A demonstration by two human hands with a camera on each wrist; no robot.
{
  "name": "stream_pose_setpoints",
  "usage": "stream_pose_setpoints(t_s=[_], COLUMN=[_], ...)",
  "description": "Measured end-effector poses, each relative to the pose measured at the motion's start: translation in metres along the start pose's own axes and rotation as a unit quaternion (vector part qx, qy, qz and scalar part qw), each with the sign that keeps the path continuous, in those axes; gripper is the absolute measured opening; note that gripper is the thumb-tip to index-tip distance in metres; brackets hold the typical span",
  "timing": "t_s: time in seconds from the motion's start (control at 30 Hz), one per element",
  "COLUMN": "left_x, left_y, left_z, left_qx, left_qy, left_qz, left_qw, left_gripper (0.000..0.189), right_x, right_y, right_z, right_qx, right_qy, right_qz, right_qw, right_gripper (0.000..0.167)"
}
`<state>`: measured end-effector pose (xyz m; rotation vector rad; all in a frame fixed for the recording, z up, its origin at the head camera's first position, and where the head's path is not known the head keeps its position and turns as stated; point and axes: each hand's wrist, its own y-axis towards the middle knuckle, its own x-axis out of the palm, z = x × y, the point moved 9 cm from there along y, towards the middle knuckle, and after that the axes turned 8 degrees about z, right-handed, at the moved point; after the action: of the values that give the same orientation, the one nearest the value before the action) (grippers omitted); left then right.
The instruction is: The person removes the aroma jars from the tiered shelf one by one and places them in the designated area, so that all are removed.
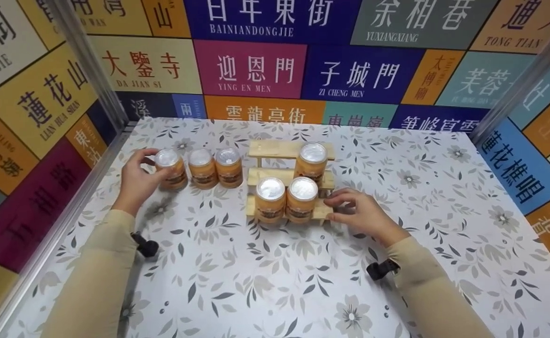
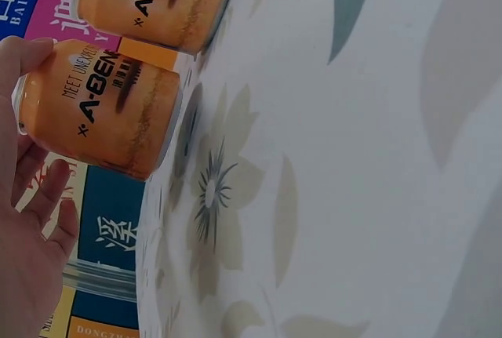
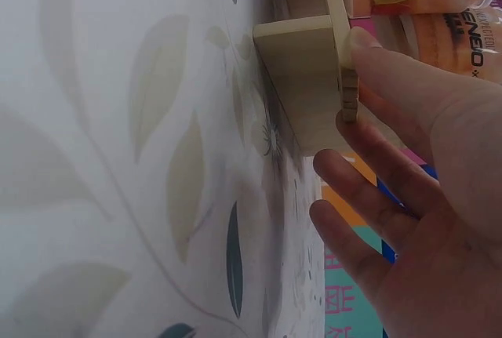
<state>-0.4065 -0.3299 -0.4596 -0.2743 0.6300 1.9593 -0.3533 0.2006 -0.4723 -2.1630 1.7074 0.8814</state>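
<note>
The left hand [image 1: 139, 176] grips an orange can [image 1: 171, 171] at the left end of a row, thumb and fingers bent round its sides. The can stands up tall, its long way going up and down and its shiny silver top facing up. I cannot tell if its bottom touches the table [image 1: 237, 291]. Two more cans [image 1: 215, 169] stand upright just to its right, touching each other. The right hand [image 1: 361, 213] pinches the right end of the bottom step of a wooden rack [image 1: 291, 149]. The rack is pale, flat boards like stairs, running long from left to right. Two round cans [image 1: 286, 201] sit on its bottom step, and one taller-looking can [image 1: 311, 162] sits behind.
</note>
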Motion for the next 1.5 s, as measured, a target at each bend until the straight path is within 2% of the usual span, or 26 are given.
stream_pose_setpoints(t_s=[0.23,0.33,0.53,0.7,0.8,0.9,1.1,1.17,1.3,1.5], left_x=[-0.004,-0.003,0.004,0.007,0.006,0.002,0.002,0.007,0.027,0.061], left_y=[-0.003,-0.004,0.001,0.004,0.005,0.006,0.001,-0.003,-0.013,-0.031], left_z=[-0.012,-0.012,-0.002,0.013,0.024,0.038,0.076,0.092,0.12,0.145], left_qx=[-0.002,-0.006,-0.011,0.025,0.058,0.084,0.132,0.145,0.167,0.168], left_qy=[-0.018,-0.016,-0.025,0.0,0.022,0.025,-0.002,-0.019,-0.047,-0.068], left_qz=[0.003,-0.009,-0.031,-0.05,-0.048,-0.025,0.023,0.026,0.011,-0.037], left_qw=[0.9998,0.9998,0.9992,0.9984,0.9969,0.9959,0.991,0.9888,0.9848,0.9827], left_gripper=[0.056,0.057,0.062,0.071,0.072,0.069,0.06,0.058,0.055,0.048], right_x=[0.006,0.006,0.0,-0.002,-0.002,-0.001,0.003,0.003,0.001,0.0], right_y=[0.0,0.0,0.001,0.002,0.002,0.002,0.001,0.001,0.001,-0.001], right_z=[-0.002,-0.003,-0.003,-0.004,-0.004,-0.003,-0.003,-0.003,-0.003,0.001], right_qx=[-0.003,-0.003,-0.001,-0.003,-0.003,-0.001,0.001,0.0,-0.008,-0.006], right_qy=[0.016,0.013,0.002,0.007,0.004,0.001,0.001,0.003,0.006,0.007], right_qz=[-0.006,-0.004,0.004,0.002,0.001,0.002,0.001,0.002,0.008,0.005], right_qw=[0.9999,0.9999,1.0,1.0,1.0,1.0,1.0,1.0,0.9999,0.9999], right_gripper=[0.034,0.034,0.033,0.033,0.034,0.034,0.035,0.035,0.034,0.035])
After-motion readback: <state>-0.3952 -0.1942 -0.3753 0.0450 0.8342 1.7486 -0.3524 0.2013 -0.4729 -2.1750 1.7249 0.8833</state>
